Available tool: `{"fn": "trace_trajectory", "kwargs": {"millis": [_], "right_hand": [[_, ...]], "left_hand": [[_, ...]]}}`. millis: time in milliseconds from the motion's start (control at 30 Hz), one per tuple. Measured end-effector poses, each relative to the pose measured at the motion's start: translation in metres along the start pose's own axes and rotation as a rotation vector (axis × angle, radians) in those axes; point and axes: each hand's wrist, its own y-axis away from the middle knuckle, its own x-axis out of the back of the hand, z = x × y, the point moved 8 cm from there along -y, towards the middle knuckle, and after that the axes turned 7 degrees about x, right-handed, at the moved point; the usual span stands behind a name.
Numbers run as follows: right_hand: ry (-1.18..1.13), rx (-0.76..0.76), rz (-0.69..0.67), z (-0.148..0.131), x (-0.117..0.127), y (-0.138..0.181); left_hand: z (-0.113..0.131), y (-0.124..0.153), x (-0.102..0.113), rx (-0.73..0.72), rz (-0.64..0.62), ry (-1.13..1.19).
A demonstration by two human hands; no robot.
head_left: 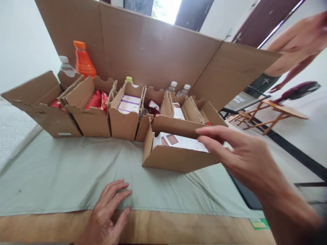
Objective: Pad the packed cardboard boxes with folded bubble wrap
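My left hand [109, 207] rests on the pale green cloth [102, 166] near the table's front edge, fingers spread and holding nothing. At the right, my right hand [240, 153] reaches over the end of a low cardboard box [178, 161], which stands in front of the row. Its thumb and forefinger are stretched out and a little apart, with nothing visible between them; the other fingers are mostly hidden. Inside that box lies a white carton [184, 141] with brownish squares, beside some clear plastic [156, 140]. Whether my fingertips touch the carton, I cannot tell.
Behind stands a row of cardboard bins with red packets [95, 100], white-and-purple boxes [130, 103] and another white carton [178, 111]. An orange bottle [84, 63] and several clear bottles stand behind them, before a tall cardboard panel [153, 44]. A person [293, 51] stands beyond, near a wooden stool [288, 110].
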Motion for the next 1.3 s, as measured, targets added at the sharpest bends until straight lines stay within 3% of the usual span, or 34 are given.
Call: {"fn": "trace_trajectory", "kwargs": {"millis": [67, 133, 267, 367, 467, 600, 700, 800, 933, 1000, 1067, 1167, 1233, 1300], "right_hand": [[0.014, -0.161, 0.224, 0.034, 0.027, 0.047], [-0.048, -0.331, 0.352, 0.075, 0.035, 0.093], [-0.217, -0.482, 0.277, 0.142, -0.001, 0.146], [-0.309, -0.443, 0.164, 0.158, -0.039, 0.149], [-0.390, -0.361, 0.107, 0.152, -0.069, 0.135], [-0.437, -0.309, 0.085, 0.141, -0.093, 0.115], [-0.430, -0.315, 0.089, 0.137, -0.093, 0.120], [-0.359, -0.346, 0.122, 0.135, -0.079, 0.152], [-0.249, -0.329, 0.128, 0.111, -0.066, 0.201], [-0.265, -0.293, 0.028, 0.087, -0.079, 0.204], [-0.321, -0.248, -0.040, 0.061, -0.095, 0.187], [-0.414, -0.197, 0.049, 0.038, -0.103, 0.146], [-0.429, -0.203, 0.123, 0.040, -0.099, 0.131], [-0.387, -0.235, 0.151, 0.054, -0.090, 0.135]], "left_hand": [[0.001, -0.003, 0.003, 0.044, -0.033, 0.002], [-0.001, -0.010, 0.003, 0.115, -0.066, 0.002], [-0.015, -0.033, -0.014, 0.358, -0.151, 0.123], [-0.019, -0.057, -0.036, 0.435, -0.181, 0.294], [-0.019, -0.080, -0.055, 0.448, -0.148, 0.401], [-0.003, -0.100, -0.082, 0.369, -0.239, 0.475], [0.016, -0.100, -0.089, 0.319, -0.222, 0.474], [0.033, -0.079, -0.088, 0.321, -0.206, 0.419], [0.039, -0.022, -0.070, 0.327, -0.227, 0.290], [0.027, 0.003, -0.048, 0.360, -0.176, 0.224], [0.007, 0.015, -0.021, 0.435, -0.086, 0.146], [-0.008, 0.001, 0.007, 0.495, 0.023, 0.105], [-0.001, -0.017, 0.007, 0.461, 0.040, 0.169], [0.014, -0.029, -0.006, 0.413, -0.001, 0.262]]}}
